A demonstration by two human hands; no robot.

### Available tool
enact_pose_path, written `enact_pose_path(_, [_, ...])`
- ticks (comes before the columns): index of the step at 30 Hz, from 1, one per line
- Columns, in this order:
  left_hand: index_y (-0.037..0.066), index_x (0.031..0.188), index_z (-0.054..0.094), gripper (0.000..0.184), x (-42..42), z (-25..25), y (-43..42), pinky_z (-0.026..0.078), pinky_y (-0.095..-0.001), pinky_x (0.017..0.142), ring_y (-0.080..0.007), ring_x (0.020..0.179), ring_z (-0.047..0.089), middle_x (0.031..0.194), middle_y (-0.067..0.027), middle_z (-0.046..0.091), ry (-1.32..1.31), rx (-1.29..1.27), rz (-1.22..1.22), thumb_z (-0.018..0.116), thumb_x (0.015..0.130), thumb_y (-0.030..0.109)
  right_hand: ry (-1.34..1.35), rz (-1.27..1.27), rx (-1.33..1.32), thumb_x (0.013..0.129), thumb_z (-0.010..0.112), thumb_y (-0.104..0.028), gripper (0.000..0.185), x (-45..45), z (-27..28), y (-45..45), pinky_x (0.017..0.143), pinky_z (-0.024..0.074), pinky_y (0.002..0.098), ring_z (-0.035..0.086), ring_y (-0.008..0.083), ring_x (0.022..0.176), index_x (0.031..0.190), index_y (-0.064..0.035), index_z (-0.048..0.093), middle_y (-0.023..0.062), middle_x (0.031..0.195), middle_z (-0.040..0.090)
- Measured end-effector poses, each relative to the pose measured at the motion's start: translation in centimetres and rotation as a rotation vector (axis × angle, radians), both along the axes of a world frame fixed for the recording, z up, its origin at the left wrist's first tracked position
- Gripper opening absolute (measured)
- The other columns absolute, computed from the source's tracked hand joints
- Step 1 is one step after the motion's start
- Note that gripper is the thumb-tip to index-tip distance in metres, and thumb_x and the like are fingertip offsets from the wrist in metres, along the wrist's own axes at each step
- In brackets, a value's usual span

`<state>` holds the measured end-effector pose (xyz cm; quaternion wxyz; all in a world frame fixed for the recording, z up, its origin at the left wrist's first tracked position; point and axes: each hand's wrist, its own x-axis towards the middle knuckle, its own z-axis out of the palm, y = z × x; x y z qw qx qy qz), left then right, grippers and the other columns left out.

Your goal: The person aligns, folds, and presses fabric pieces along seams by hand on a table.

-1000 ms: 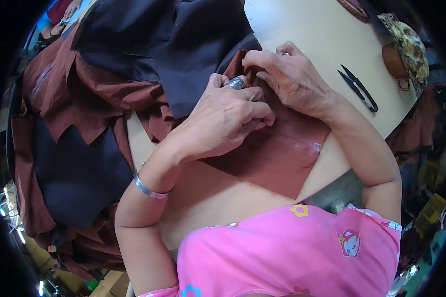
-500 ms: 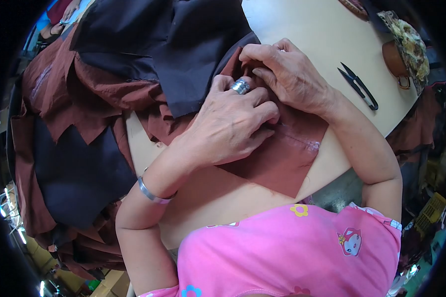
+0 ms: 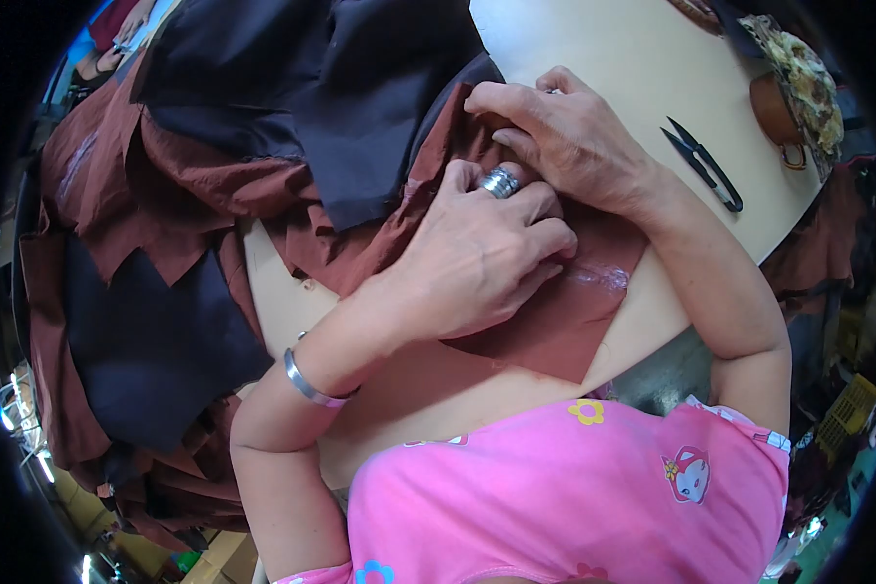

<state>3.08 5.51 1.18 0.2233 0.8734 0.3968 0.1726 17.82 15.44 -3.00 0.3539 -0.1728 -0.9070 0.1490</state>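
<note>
Reddish-brown cloth [image 3: 545,336] lies over the pale table, bunched under both hands, with a whitish mark near its right corner. My left hand [image 3: 492,243], with a wide silver ring, is curled and closed on the cloth; its fingertips are partly hidden. Just above and to the right, my right hand [image 3: 565,131] pinches a raised fold of the same cloth between thumb and forefinger. Dark cloth [image 3: 360,127] joins or overlaps the brown cloth to the left of my hands.
Black thread snips [image 3: 703,165] lie on the table [image 3: 594,39] at the right. A brown cup-like container [image 3: 774,112] stands near the right edge beside patterned fabric. More brown and dark cloth [image 3: 156,341] hangs over the left side. Another person's hands show at the upper left.
My left hand has moved right along the cloth, nearer my right hand. My right hand has shifted slightly up and left, and more brown cloth shows left of the fingers.
</note>
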Motion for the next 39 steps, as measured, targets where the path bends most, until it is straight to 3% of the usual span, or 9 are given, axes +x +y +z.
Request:
enact_pose_path(7, [0.015, 0.090, 0.065, 0.013, 0.3, -0.5, 0.2, 0.032, -0.0397, 0.076, -0.0235, 0.087, 0.051, 0.083, -0.0034, 0.051, -0.011, -0.070, 0.003, 0.061, 0.079, 0.008, -0.036, 0.040, 0.066, 0.076, 0.065, -0.003, 0.040, 0.5, -0.5, 0.4, 0.075, 0.0446, 0.0338, 0.053, 0.0230, 0.067, 0.115, -0.0104, 0.055, 0.0001, 0.102, 0.062])
enact_pose_path(10, [0.016, 0.089, 0.066, 0.015, -0.1, -0.1, 0.3, 0.032, -0.0390, 0.077, -0.0222, 0.086, 0.051, 0.085, -0.0023, 0.051, 0.059, -0.087, -0.070, 0.061, 0.079, 0.006, -0.010, 0.006, 0.100, 0.076, 0.065, -0.002, 0.041, 0.4, -0.5, 0.3, 0.070, 0.0462, 0.0328, 0.054, 0.0228, 0.068, 0.114, -0.0123, 0.056, -0.0009, 0.102, 0.062])
enact_pose_path(13, [0.017, 0.092, 0.065, 0.018, -0.3, -0.6, 0.4, 0.031, -0.0387, 0.077, -0.0218, 0.086, 0.050, 0.086, -0.0012, 0.050, -0.034, -0.111, -0.077, 0.060, 0.079, 0.005, 0.012, -0.005, 0.045, 0.074, 0.066, 0.000, 0.043, 0.1, -0.4, 0.2, 0.066, 0.0479, 0.0323, 0.053, 0.0234, 0.068, 0.115, -0.0141, 0.057, -0.0016, 0.103, 0.063])
enact_pose_path(16, [0.018, 0.094, 0.064, 0.018, 0.8, -0.8, -0.3, 0.032, -0.0394, 0.076, -0.0228, 0.086, 0.051, 0.085, -0.0017, 0.051, -0.061, 0.024, -0.005, 0.062, 0.079, 0.008, 0.035, 0.000, 0.015, 0.073, 0.067, 0.000, 0.046, 0.0, -0.6, 0.4, 0.065, 0.0490, 0.0326, 0.052, 0.0244, 0.068, 0.116, -0.0154, 0.057, -0.0023, 0.104, 0.063])
enact_pose_path(23, [0.015, 0.092, 0.065, 0.013, 1.9, -0.8, -0.2, 0.034, -0.0423, 0.075, -0.0247, 0.088, 0.051, 0.085, -0.0042, 0.053, 0.009, -0.064, 0.008, 0.062, 0.080, 0.011, -0.030, 0.016, 0.102, 0.074, 0.065, -0.002, 0.043, 0.2, -0.3, 0.5, 0.064, 0.0491, 0.0325, 0.052, 0.0242, 0.068, 0.115, -0.0129, 0.058, -0.0020, 0.108, 0.062])
enact_pose_path(29, [0.022, 0.100, 0.069, 0.033, 1.4, 0.0, 0.1, 0.032, -0.0423, 0.074, -0.0234, 0.084, 0.049, 0.083, -0.0042, 0.048, 0.064, -0.147, -0.091, 0.060, 0.075, 0.004, -0.035, 0.012, 0.141, 0.074, 0.065, -0.002, 0.043, 0.1, -0.5, 0.7, 0.064, 0.0490, 0.0324, 0.052, 0.0243, 0.066, 0.115, -0.0129, 0.058, -0.0022, 0.109, 0.062])
enact_pose_path(35, [0.028, 0.104, 0.069, 0.045, 1.6, -0.5, -0.3, 0.032, -0.0426, 0.073, -0.0220, 0.084, 0.049, 0.085, -0.0028, 0.046, 0.077, -0.003, -0.120, 0.061, 0.068, 0.002, -0.042, -0.006, 0.118, 0.074, 0.065, -0.002, 0.044, 0.1, -0.6, 0.6, 0.065, 0.0487, 0.0320, 0.051, 0.0245, 0.065, 0.115, -0.0133, 0.057, -0.0018, 0.109, 0.063])
enact_pose_path(39, [0.020, 0.103, 0.063, 0.033, 1.3, -1.1, -0.3, 0.032, -0.0417, 0.073, -0.0242, 0.085, 0.048, 0.086, -0.0038, 0.047, -0.062, -0.065, -0.108, 0.061, 0.074, 0.006, -0.056, -0.002, 0.114, 0.075, 0.066, -0.003, 0.043, 0.2, -0.3, 0.5, 0.065, 0.0488, 0.0324, 0.051, 0.0245, 0.065, 0.116, -0.0133, 0.057, -0.0017, 0.108, 0.063])
